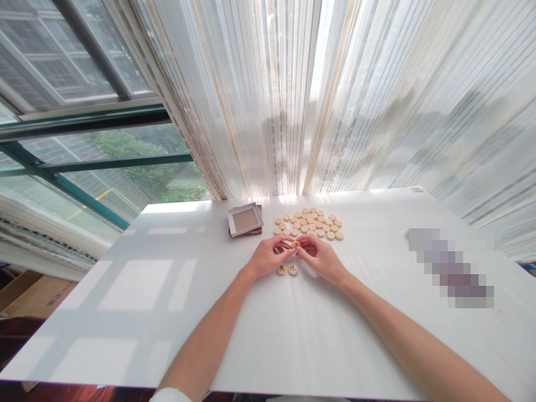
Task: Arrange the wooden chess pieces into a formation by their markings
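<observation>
Between the fingertips of both hands is a round wooden Chinese chess piece [295, 245] with a red character facing me. My left hand [270, 255] pinches it from the left, and my right hand [317, 254] grips it from the right. Just below the hands, two chess pieces with dark characters lie side by side on the white table: a left piece [282, 270] and a right piece [293, 270]. Beyond my fingers spreads a group of several chess pieces [310, 221] that show plain, unmarked tops.
A shallow open box [245, 219] rests on a brown piece at the table's back, left of the pieces. On the right of the white table [167, 335] lies a pixelated, unreadable object [452, 271]. A striped curtain [268, 100] hangs along the far edge; a cardboard box [39, 295] stands at left.
</observation>
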A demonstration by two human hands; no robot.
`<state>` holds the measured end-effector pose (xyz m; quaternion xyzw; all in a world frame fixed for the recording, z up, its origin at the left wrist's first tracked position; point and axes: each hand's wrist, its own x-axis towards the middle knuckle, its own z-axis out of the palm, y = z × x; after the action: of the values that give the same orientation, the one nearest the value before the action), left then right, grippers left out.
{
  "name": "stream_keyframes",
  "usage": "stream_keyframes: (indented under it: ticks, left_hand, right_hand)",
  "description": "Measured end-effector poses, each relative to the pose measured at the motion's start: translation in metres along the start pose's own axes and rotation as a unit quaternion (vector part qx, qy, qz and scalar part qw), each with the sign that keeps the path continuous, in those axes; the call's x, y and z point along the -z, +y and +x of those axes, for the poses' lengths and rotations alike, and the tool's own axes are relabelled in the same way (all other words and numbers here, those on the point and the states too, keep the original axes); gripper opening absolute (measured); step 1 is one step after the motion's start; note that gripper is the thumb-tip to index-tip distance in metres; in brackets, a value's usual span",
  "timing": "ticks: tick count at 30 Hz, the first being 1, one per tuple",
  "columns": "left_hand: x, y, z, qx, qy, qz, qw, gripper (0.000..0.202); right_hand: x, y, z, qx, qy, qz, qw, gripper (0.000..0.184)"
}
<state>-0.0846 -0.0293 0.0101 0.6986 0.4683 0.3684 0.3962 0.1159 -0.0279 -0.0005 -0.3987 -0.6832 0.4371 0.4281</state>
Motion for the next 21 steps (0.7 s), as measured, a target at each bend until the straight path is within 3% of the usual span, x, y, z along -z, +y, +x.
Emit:
stream_keyframes:
  ticks: [21]
  left_hand:
    - [-0.0005, -0.0033, -0.0006, -0.002, -0.006, 0.018, 1.0, 0.029]
  right_hand:
    - [0.0, -0.0075, 0.0006, -0.021, -0.001, 0.032, 0.999, 0.021]
